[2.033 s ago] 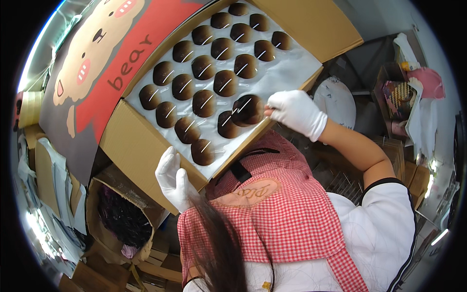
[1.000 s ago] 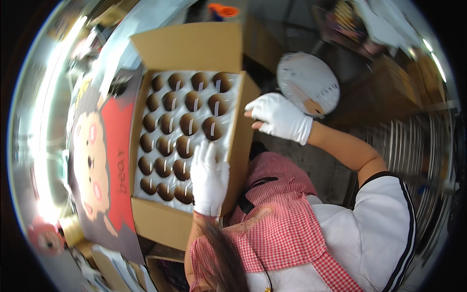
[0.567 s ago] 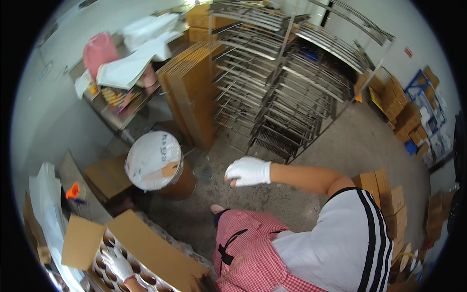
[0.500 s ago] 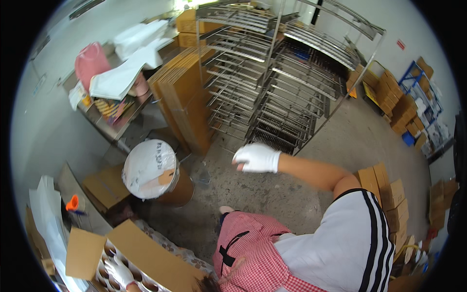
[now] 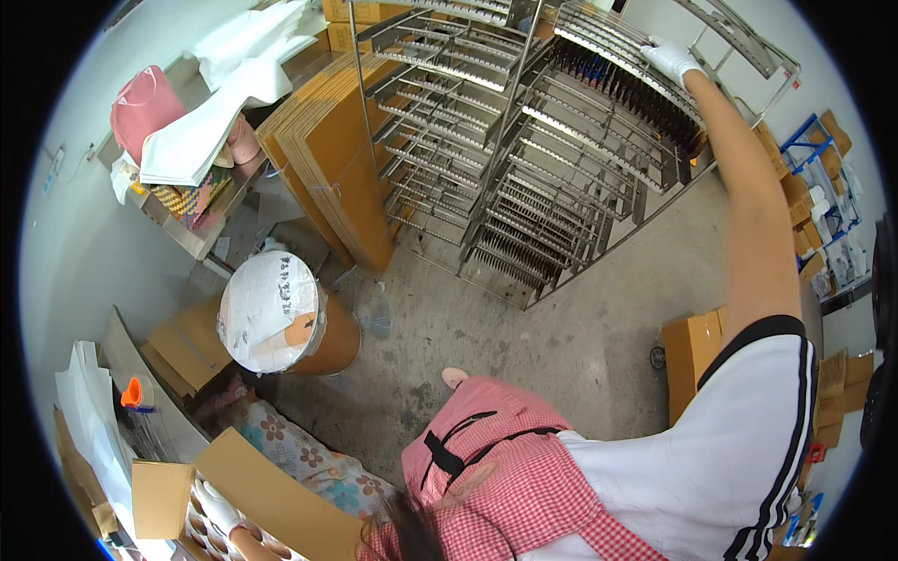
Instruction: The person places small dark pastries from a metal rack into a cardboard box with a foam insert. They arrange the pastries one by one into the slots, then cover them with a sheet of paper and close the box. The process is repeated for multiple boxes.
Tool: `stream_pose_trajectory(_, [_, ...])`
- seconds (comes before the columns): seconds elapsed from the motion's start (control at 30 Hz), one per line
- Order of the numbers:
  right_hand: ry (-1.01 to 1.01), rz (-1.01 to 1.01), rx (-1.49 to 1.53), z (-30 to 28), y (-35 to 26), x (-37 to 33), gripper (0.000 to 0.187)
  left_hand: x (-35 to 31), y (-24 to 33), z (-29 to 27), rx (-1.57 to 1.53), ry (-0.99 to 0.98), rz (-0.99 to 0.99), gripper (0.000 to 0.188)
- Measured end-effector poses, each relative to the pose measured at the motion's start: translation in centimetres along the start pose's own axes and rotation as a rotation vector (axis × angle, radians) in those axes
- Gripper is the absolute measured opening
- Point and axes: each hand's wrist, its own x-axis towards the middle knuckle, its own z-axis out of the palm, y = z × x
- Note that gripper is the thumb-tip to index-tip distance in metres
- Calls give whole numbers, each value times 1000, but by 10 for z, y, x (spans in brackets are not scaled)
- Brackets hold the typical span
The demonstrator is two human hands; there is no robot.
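My right hand (image 5: pixel 672 60), in a white glove, reaches up to the top of the metal rack (image 5: pixel 687 98) at the far right. Its fingers stretch over the slotted upper rail and seem to touch it; nothing is visibly held. Dark slender pieces (image 5: pixel 608 77) hang in a close row under that rail. My left hand (image 5: pixel 217 508), also gloved in white, is inside the open carton (image 5: pixel 281 496) at the lower left. Its fingers lie extended over the round cells of a white divider (image 5: pixel 195 531). The cells' contents cannot be made out.
A brown drum (image 5: pixel 332 332) with a plastic-wrapped lid stands left of centre. Behind it lean flattened cartons (image 5: pixel 346 178). A table (image 5: pixel 201 238) bears a pink bag and white sheets. Patterned cloth (image 5: pixel 304 458) lies beside the carton. Boxes (image 5: pixel 687 365) stand at the right.
My right arm has swung up and right, from above the floor to the rack's top rail. My left hand stays in the carton, shifted slightly. The whole view has moved a little.
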Motion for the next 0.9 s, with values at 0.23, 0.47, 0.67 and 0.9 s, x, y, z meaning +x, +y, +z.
stream_pose_trajectory(0.23, [-235,-296,223,-52,-28,-105,58,-8,37,-31,-256,-37,-59,45])
stream_pose_trajectory(0.47, [-888,-233,903,-38,-180,-329,9,-59,113,-61,-116,256,252,51])
stream_pose_trajectory(0.67, [-1303,-766,613,-15,-342,-408,21,-165,172,-155,-416,144,538,46])
stream_pose_trajectory(0.9, [-82,-2148,805,-122,-503,-535,10,-260,172,-248,-730,63,224,91])
